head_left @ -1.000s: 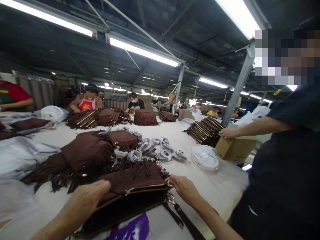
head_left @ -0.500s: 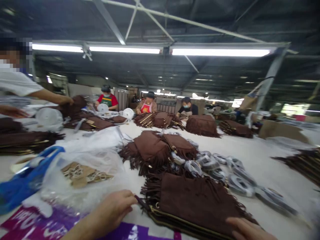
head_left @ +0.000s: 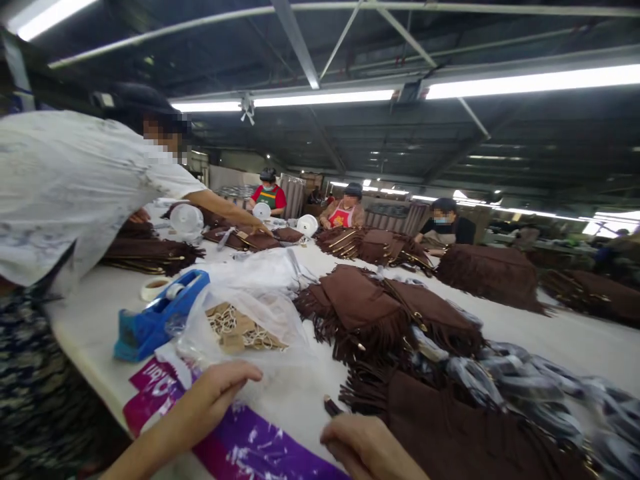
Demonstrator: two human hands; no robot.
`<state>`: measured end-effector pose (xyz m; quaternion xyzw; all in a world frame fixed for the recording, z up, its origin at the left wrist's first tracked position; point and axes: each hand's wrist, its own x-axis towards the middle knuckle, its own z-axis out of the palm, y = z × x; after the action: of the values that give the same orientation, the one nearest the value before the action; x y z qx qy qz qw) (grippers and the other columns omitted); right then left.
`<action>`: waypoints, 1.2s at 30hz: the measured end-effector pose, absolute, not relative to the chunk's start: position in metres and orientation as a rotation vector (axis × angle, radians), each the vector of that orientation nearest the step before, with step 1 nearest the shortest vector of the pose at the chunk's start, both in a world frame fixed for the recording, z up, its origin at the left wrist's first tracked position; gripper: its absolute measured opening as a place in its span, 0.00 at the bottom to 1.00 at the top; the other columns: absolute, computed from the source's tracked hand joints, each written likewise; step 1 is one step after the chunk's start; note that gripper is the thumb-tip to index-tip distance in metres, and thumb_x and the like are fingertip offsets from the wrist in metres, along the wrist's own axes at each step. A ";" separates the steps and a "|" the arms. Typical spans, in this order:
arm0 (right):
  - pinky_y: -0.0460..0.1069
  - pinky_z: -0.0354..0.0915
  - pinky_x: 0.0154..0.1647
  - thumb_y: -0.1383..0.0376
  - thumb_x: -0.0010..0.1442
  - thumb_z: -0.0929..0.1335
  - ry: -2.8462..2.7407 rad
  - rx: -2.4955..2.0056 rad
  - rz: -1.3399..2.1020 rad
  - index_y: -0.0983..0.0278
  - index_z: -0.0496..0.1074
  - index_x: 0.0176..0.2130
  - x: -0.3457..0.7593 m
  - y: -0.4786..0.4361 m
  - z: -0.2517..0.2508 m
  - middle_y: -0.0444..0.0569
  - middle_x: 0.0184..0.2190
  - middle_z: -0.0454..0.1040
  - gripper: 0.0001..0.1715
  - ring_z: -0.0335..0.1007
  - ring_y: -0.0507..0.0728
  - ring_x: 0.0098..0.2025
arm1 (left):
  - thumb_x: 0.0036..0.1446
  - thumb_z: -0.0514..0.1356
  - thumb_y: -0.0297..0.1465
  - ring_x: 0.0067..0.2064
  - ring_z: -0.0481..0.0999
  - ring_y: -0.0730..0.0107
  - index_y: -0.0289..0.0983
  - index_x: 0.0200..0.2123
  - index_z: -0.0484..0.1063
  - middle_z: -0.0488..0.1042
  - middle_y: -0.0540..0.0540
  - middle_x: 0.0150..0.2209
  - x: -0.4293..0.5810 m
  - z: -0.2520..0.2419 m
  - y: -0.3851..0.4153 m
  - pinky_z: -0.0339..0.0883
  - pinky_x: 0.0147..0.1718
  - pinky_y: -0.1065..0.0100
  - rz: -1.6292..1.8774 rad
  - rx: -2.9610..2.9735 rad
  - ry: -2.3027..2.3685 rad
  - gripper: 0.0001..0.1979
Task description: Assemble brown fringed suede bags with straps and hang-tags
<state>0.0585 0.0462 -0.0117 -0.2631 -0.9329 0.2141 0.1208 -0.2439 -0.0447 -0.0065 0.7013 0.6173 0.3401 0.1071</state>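
Observation:
My left hand [head_left: 220, 397] is over the purple and white printed plastic packaging [head_left: 265, 437], fingers stretched out and holding nothing visible. My right hand [head_left: 373, 443] is at the left edge of a dark brown fringed bag [head_left: 450, 420], its fingers loosely bent and pointing left. Beside its knuckles a short dark strap end [head_left: 332, 405] sticks out; the right fingertips and what they touch are partly hidden. In front of my left hand, a clear plastic bag [head_left: 295, 327] holds brown tags with white strings [head_left: 240, 330].
A blue tape dispenser [head_left: 150, 327] and a tape roll [head_left: 154, 288] are at left. More fringed bags [head_left: 357, 300] and wrapped grey coils [head_left: 520, 373] cover the middle and right. A co-worker in white [head_left: 90, 180] leans over the table; several others sit opposite.
The view has swung left. My left hand has let go of the dark strap end. My right hand has moved to the bag's left edge. The co-worker at left reaches further across.

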 end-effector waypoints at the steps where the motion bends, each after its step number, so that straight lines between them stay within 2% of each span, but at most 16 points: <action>1: 0.46 0.66 0.45 0.68 0.62 0.64 -2.717 -0.852 0.584 0.58 0.76 0.42 0.039 0.049 -0.006 0.47 0.39 0.79 0.13 0.75 0.57 0.43 | 0.61 0.49 0.28 0.49 0.77 0.63 0.42 0.45 0.75 0.80 0.47 0.47 -0.246 -0.007 -0.042 0.69 0.52 0.63 0.997 2.049 1.827 0.17; 4: 0.47 0.66 0.44 0.71 0.63 0.64 -2.720 -1.140 0.369 0.62 0.74 0.45 -0.010 0.059 0.000 0.51 0.43 0.77 0.14 0.75 0.59 0.45 | 0.60 0.48 0.25 0.51 0.76 0.62 0.40 0.48 0.75 0.78 0.44 0.50 -0.239 -0.008 -0.032 0.68 0.54 0.60 0.921 2.110 1.815 0.20; 8: 0.48 0.66 0.36 0.69 0.65 0.64 -2.822 -1.257 0.142 0.61 0.74 0.42 -0.043 0.071 -0.006 0.51 0.42 0.76 0.09 0.77 0.60 0.41 | 0.59 0.47 0.21 0.53 0.74 0.60 0.35 0.49 0.73 0.77 0.40 0.51 -0.212 -0.004 -0.013 0.66 0.55 0.57 0.780 2.242 1.868 0.21; 11: 0.48 0.65 0.32 0.74 0.66 0.60 -2.880 -1.274 0.071 0.63 0.73 0.43 -0.053 0.075 -0.009 0.54 0.42 0.76 0.15 0.78 0.61 0.39 | 0.58 0.52 0.22 0.52 0.72 0.54 0.34 0.47 0.74 0.76 0.39 0.49 -0.194 -0.007 0.002 0.64 0.56 0.53 0.608 2.321 1.902 0.17; 14: 0.49 0.63 0.31 0.77 0.65 0.59 -2.943 -1.270 0.027 0.64 0.73 0.44 -0.047 0.074 -0.002 0.57 0.42 0.77 0.17 0.78 0.62 0.40 | 0.59 0.52 0.24 0.49 0.75 0.51 0.33 0.46 0.74 0.77 0.37 0.47 -0.187 -0.015 0.012 0.66 0.52 0.51 0.436 2.310 1.894 0.15; 17: 0.49 0.61 0.30 0.75 0.61 0.64 -2.995 -1.284 0.023 0.65 0.76 0.40 -0.016 0.068 0.015 0.58 0.38 0.79 0.12 0.78 0.65 0.39 | 0.60 0.51 0.24 0.48 0.76 0.50 0.32 0.49 0.72 0.77 0.36 0.48 -0.190 -0.023 0.014 0.68 0.50 0.52 0.367 2.287 1.897 0.17; 21: 0.49 0.58 0.31 0.70 0.61 0.65 -2.966 -1.425 0.145 0.63 0.77 0.36 0.046 0.054 0.041 0.54 0.35 0.80 0.09 0.78 0.64 0.38 | 0.58 0.51 0.23 0.53 0.74 0.52 0.34 0.56 0.69 0.75 0.38 0.54 -0.192 -0.032 0.015 0.67 0.53 0.55 0.386 2.330 1.816 0.22; 24: 0.48 0.58 0.33 0.70 0.60 0.65 -2.839 -1.589 0.335 0.63 0.77 0.35 0.068 0.042 0.045 0.53 0.36 0.81 0.10 0.77 0.62 0.40 | 0.55 0.50 0.20 0.57 0.71 0.57 0.34 0.59 0.66 0.71 0.39 0.58 -0.187 -0.036 0.018 0.63 0.58 0.60 0.440 2.391 1.702 0.27; 29: 0.45 0.58 0.32 0.69 0.60 0.65 -2.613 -1.393 0.732 0.61 0.77 0.35 0.041 0.026 0.030 0.49 0.36 0.81 0.10 0.76 0.56 0.39 | 0.56 0.50 0.22 0.58 0.70 0.55 0.36 0.60 0.64 0.71 0.39 0.58 -0.186 -0.036 0.024 0.62 0.58 0.56 0.504 2.381 1.840 0.27; 31: 0.46 0.57 0.31 0.68 0.59 0.66 -2.708 -1.417 0.635 0.61 0.77 0.35 0.039 0.027 0.028 0.52 0.36 0.81 0.09 0.76 0.59 0.38 | 0.56 0.49 0.21 0.57 0.71 0.55 0.36 0.58 0.67 0.72 0.39 0.57 -0.191 -0.033 0.025 0.62 0.57 0.55 0.436 2.369 1.907 0.27; 34: 0.48 0.57 0.30 0.71 0.60 0.63 -2.681 -1.684 0.281 0.64 0.75 0.32 0.078 0.041 0.029 0.56 0.33 0.80 0.12 0.76 0.61 0.34 | 0.56 0.46 0.20 0.54 0.74 0.52 0.35 0.56 0.70 0.75 0.37 0.54 -0.204 -0.028 0.025 0.65 0.54 0.53 0.284 2.294 2.030 0.27; 36: 0.47 0.57 0.30 0.71 0.60 0.61 -2.524 -1.689 0.323 0.63 0.70 0.28 0.121 0.049 0.031 0.52 0.29 0.78 0.12 0.73 0.58 0.33 | 0.56 0.44 0.20 0.52 0.76 0.51 0.35 0.57 0.70 0.76 0.37 0.52 -0.212 -0.024 0.025 0.67 0.52 0.52 0.221 2.253 2.104 0.28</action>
<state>0.1207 0.0487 0.0312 -0.5525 -0.8256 0.1056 0.0435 -0.2115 0.0249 -0.0245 0.7288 0.6805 0.0714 0.0256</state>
